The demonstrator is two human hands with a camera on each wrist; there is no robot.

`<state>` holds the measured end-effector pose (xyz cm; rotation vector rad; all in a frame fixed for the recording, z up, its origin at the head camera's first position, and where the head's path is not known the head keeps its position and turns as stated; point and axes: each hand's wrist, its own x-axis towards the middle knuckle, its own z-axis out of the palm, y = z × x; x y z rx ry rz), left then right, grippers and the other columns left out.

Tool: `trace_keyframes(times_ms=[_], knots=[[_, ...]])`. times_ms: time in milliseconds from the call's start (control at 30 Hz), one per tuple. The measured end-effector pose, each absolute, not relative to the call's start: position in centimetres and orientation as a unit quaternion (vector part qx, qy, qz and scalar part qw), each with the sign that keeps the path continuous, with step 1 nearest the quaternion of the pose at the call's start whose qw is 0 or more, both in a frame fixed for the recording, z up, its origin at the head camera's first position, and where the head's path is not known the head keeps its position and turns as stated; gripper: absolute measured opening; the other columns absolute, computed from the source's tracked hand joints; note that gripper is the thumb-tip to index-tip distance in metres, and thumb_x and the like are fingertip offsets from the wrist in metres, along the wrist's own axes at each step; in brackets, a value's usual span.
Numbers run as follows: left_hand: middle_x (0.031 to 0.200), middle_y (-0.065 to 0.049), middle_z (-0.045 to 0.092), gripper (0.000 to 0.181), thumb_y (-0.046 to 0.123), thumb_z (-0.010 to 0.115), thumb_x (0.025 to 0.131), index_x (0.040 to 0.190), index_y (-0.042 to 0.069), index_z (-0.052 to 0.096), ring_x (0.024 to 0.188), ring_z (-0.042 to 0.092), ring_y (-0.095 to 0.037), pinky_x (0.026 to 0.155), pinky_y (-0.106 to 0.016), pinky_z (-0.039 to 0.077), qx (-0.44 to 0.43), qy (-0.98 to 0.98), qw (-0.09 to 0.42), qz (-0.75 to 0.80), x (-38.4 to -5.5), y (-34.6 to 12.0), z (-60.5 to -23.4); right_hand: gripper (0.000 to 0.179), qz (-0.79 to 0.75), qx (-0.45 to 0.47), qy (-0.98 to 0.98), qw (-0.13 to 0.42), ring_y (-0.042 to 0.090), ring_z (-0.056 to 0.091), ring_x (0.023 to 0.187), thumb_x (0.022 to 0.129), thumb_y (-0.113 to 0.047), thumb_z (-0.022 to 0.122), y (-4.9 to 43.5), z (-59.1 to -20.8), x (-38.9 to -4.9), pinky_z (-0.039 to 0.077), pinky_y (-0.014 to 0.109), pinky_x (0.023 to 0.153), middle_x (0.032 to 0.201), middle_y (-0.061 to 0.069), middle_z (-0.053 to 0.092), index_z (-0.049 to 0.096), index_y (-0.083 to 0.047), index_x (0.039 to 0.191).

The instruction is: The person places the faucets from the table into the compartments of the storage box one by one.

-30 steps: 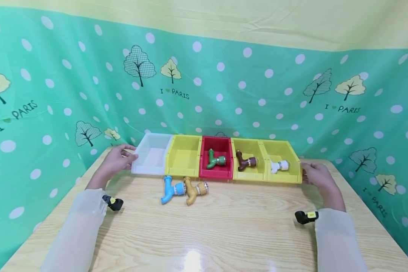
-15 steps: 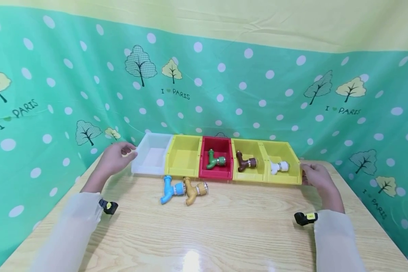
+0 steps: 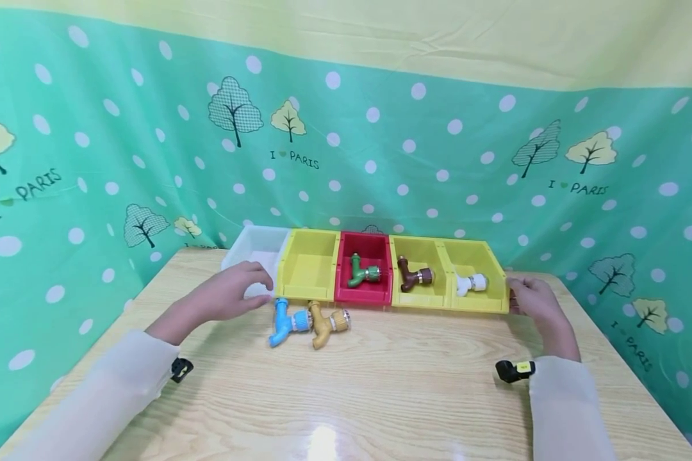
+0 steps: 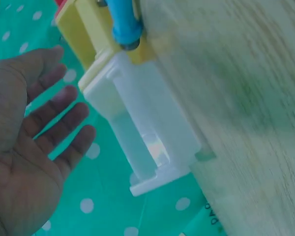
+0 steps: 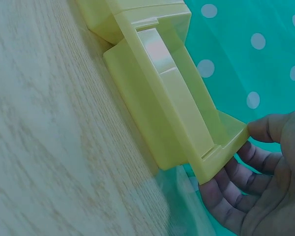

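My left hand (image 3: pixel 230 291), fingers spread and holding nothing, hovers in front of the white bin (image 3: pixel 259 246) and overlaps it. In the left wrist view its fingers (image 4: pixel 59 110) stand apart from that bin. Close to this hand, a blue tap (image 3: pixel 288 322) and a tan tap (image 3: pixel 327 324) lie side by side on the table. My right hand (image 3: pixel 537 304) grips the outer end of the rightmost yellow bin (image 3: pixel 473 253). In the right wrist view, thumb and curled fingers (image 5: pixel 246 177) meet that bin's end wall. A white tap (image 3: pixel 471 283) lies inside it.
The joined bins run along the back: white, yellow (image 3: pixel 309 262), red (image 3: pixel 366 298) with a green tap (image 3: pixel 362 272), yellow (image 3: pixel 421 250) with a brown tap (image 3: pixel 414 275), then the rightmost yellow. A polka-dot curtain (image 3: pixel 346 160) hangs behind the wooden table (image 3: pixel 415 384).
My left hand has left the outer end of the white bin and moved right, in front of it near the blue tap. My right hand stays at the rightmost yellow bin.
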<state>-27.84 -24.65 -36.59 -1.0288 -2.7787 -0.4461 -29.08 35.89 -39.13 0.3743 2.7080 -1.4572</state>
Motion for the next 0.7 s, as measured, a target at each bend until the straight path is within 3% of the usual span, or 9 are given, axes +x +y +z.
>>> trace_keyframes(times_ms=[233, 467, 700], knots=[[0.117, 0.005, 0.064, 0.025, 0.026, 0.077, 0.094, 0.115, 0.014, 0.072, 0.111, 0.061, -0.020, 0.096, -0.043, 0.054, -0.419, -0.899, 0.031, -0.125, -27.6, -23.5, -37.9, 0.058, -0.471, 0.124, 0.873, 0.014, 0.032, 0.058, 0.107, 0.111, -0.038, 0.031, 35.8, -39.1, -29.0, 0.059, 0.035, 0.083, 0.128, 0.026, 0.050, 0.045, 0.013, 0.136], [0.119, 0.010, 0.063, 0.020, 0.034, 0.074, 0.096, 0.114, 0.026, 0.073, 0.109, 0.059, -0.013, 0.093, -0.039, 0.055, -0.470, -0.875, 0.018, -0.117, -27.1, -22.9, -39.6, 0.062, -0.475, 0.113, 0.872, 0.012, 0.031, 0.059, 0.105, 0.111, -0.038, 0.031, 35.9, -39.3, -29.1, 0.060, 0.037, 0.084, 0.127, 0.026, 0.051, 0.041, 0.015, 0.142], [0.129, 0.002, 0.063, 0.018, 0.033, 0.071, 0.098, 0.116, 0.033, 0.074, 0.116, 0.059, -0.019, 0.097, -0.045, 0.054, -0.481, -0.872, -0.004, -0.088, -26.8, -22.1, -40.0, 0.055, -0.481, 0.117, 0.869, 0.006, 0.028, 0.060, 0.102, 0.111, -0.038, 0.033, 36.1, -39.5, -29.4, 0.060, 0.032, 0.079, 0.124, 0.024, 0.052, 0.048, 0.010, 0.132]])
